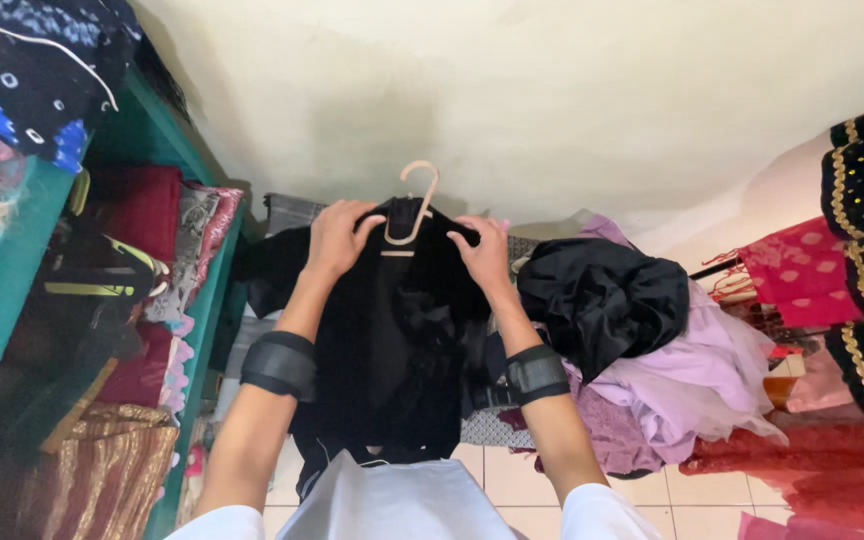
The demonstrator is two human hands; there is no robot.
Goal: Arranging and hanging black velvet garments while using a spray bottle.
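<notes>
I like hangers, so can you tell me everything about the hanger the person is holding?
The hanger is pale beige and looks like plastic, with a curved hook pointing up. It stands upright inside the neck of a black garment, so only its hook and top show. The left hand and right hand grip the garment's shoulders on either side.

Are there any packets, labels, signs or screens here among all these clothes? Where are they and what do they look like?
None that I can see: no packet, label, sign or screen.
Both hands, left hand and right hand, hold a black garment on a pale hanger.
Around them are only cloth piles, a green shelf and a bare wall.
</notes>
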